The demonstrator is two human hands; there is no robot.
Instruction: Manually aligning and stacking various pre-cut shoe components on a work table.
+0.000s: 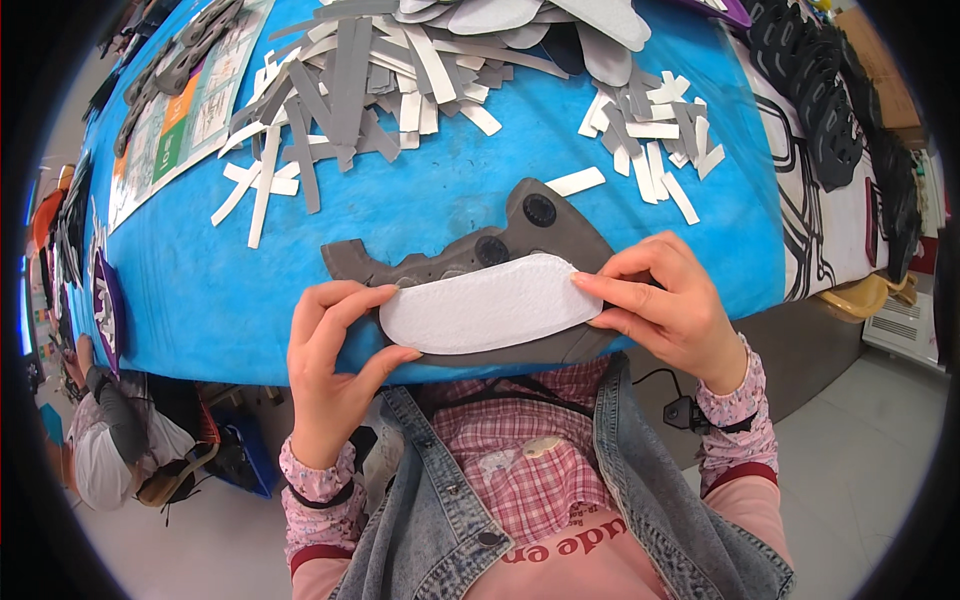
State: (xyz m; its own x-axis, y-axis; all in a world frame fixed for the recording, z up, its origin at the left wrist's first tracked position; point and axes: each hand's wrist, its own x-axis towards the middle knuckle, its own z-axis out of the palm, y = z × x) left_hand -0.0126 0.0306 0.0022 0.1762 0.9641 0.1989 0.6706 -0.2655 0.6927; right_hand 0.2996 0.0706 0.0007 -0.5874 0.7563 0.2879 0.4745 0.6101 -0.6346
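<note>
Both my hands hold a long, rounded white felt pad (480, 305) at the table's near edge. My left hand (335, 345) pinches its left end, the thumb at the lower edge and the fingers at the upper one. At the other end, the thumb and fingers of my right hand (670, 305) are closed on the pad's upper right corner. Under and behind the pad lies a grey-brown moulded foam piece (570, 230), partly covered by it. Two round black discs (539, 209) show on the foam piece. Whether the pad touches it all along, I cannot tell.
Grey and white strips (350, 90) lie heaped on the blue table cover (420, 200), with a smaller pile (655, 130) to the right. White pads (550, 20) are stacked at the back. Black moulded parts (830, 120) stand far right. Another person (115, 440) is at the left.
</note>
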